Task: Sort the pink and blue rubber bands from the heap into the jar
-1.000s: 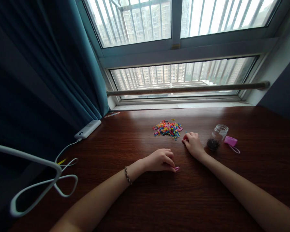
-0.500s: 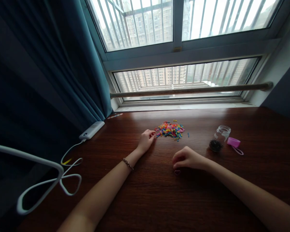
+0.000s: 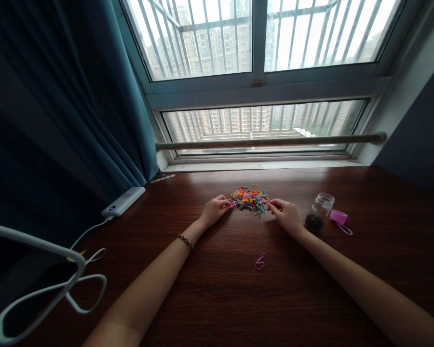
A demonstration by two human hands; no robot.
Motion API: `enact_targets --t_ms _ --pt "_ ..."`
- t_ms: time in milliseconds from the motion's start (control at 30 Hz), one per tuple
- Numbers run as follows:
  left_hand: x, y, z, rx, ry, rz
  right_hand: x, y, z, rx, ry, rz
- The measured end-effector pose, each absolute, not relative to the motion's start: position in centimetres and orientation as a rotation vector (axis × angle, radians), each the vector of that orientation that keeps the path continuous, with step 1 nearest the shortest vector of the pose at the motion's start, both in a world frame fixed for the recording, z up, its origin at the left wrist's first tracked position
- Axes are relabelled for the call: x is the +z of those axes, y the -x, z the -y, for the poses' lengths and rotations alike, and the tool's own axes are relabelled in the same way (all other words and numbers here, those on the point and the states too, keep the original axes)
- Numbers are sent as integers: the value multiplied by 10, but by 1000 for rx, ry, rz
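Note:
A heap of small coloured rubber bands (image 3: 250,200) lies on the dark wooden table. At its left edge my left hand (image 3: 216,211) has thumb and fingers pinched on what looks like a pink band. On the heap's opposite side, the fingertips of my right hand (image 3: 284,215) are closed at the edge, seemingly on another band; the fingers partly hide it. Two pink rubber bands (image 3: 260,261) lie by themselves nearer to me, touching or overlapping.
A clear jar (image 3: 323,204) with black bands lies tilted behind my right wrist. Beside it is a pink lid (image 3: 338,217) with a loop. To the left, a white power bank (image 3: 123,201) has a white cable (image 3: 90,277) attached. A window and blue curtain (image 3: 130,120) border the table.
My right hand has moved from the near part of the table up to the heap's right edge, leaving pink bands behind. My left hand stays at the left edge. The view has shifted slightly.

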State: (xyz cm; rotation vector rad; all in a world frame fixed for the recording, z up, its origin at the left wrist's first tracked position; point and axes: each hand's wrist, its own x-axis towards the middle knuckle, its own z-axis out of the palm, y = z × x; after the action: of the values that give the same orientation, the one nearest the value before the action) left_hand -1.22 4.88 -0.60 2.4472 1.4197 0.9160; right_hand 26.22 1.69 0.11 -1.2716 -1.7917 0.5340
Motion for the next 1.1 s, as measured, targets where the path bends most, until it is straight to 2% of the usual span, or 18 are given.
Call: enact_targets --t_ms 233,433,567,700,800,933,1100 --pt "-4 13 -43 1137 -2235 -1343 -6 -254 -49 91 1475 1956" --pt "-4 11 -42 1287 -1993 -1393 -10 -255 -49 99 1515 1958" --pt "5 2 -33 1294 -1895 -1248 -11 -259 -48 170 1529 1856" --pt "20 -23 -12 1162 -1968 -1007 -11 -263 -46 200 1454 1801" --pt "29 -46 10 913 -2020 -827 -9 -266 -45 262 1395 1744" --pt "32 -63 32 626 -2080 -729 -8 -266 -44 380 1373 1651" --pt "28 -64 37 482 -2225 -620 -6 -263 -42 451 1311 1644"
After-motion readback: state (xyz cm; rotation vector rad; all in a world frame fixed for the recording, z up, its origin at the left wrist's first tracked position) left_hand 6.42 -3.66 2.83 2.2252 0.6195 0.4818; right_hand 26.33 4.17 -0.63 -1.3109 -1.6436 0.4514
